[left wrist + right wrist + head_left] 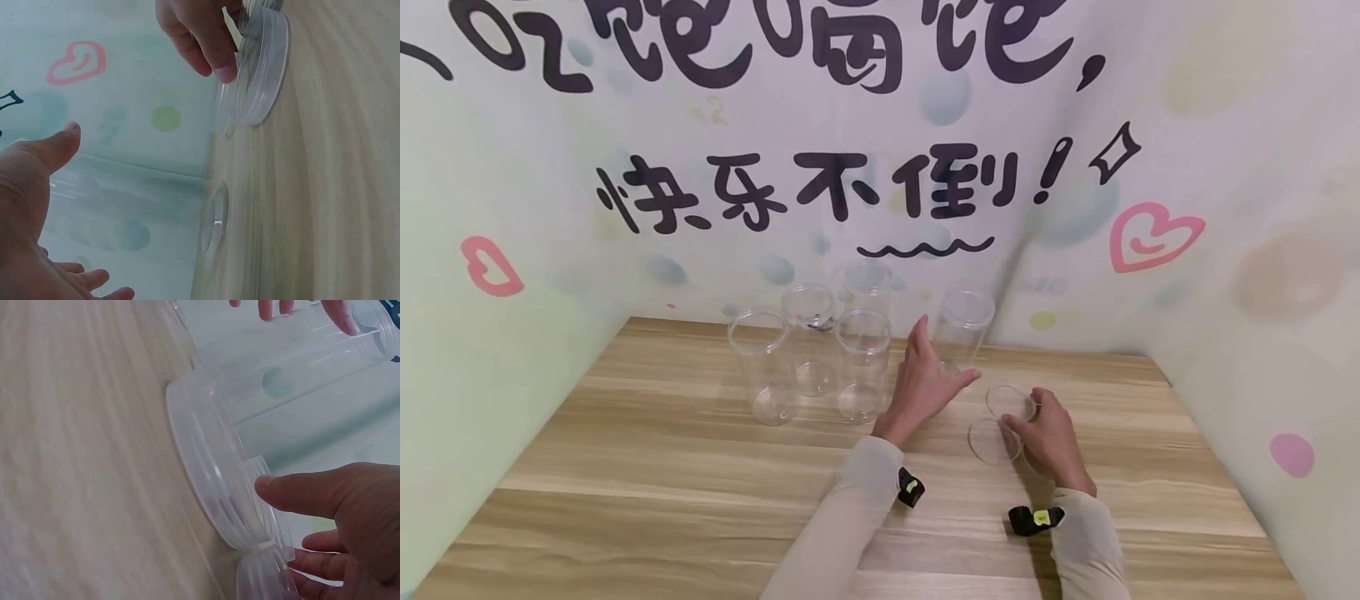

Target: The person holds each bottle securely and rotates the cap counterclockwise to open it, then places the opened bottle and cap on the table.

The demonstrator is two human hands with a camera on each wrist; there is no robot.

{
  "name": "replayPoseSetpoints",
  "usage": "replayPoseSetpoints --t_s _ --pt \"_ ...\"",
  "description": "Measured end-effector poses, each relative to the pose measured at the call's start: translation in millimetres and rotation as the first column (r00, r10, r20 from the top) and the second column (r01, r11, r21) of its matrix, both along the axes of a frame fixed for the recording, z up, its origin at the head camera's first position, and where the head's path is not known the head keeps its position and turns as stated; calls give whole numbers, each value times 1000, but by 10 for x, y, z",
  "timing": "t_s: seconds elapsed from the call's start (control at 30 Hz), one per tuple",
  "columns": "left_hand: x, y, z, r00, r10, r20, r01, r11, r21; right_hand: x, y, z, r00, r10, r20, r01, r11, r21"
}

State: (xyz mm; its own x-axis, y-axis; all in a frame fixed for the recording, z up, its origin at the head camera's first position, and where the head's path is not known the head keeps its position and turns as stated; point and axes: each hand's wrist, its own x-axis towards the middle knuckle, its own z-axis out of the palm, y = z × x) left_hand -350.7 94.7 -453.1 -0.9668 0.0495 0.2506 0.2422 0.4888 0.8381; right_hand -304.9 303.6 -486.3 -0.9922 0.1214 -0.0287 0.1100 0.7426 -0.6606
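My left hand (921, 383) is held beside a tall clear plastic cup (962, 333) standing at the back, its thumb and fingers spread apart. In the left wrist view that cup (131, 212) stands just past the spread fingers. With thumb and fingers, my right hand (1051, 433) pinches the edge of a round clear lid (1009, 402). A second clear lid (994, 442) lies on the table in front of it, and another is partly hidden beneath the right hand. In the right wrist view the thumb meets the rim of the pinched lid (275, 509).
Several tall clear cups, among them a front-left cup (760, 367) and a front-right cup (862, 367), stand grouped left of my left hand. Printed wall sheets (1225, 250) enclose the wooden table (700, 517) at the back and sides.
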Motion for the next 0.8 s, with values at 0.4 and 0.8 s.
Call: replayPoseSetpoints --t_s 0.4,0.8 --pt "-82 58 -96 997 -7 82 1 997 78 0 -2 13 1000 -7 -3 7 1000 -11" --pt "-169 137 -35 999 -24 29 21 996 89 10 10 -4 1000 -22 6 22 1000 -5"
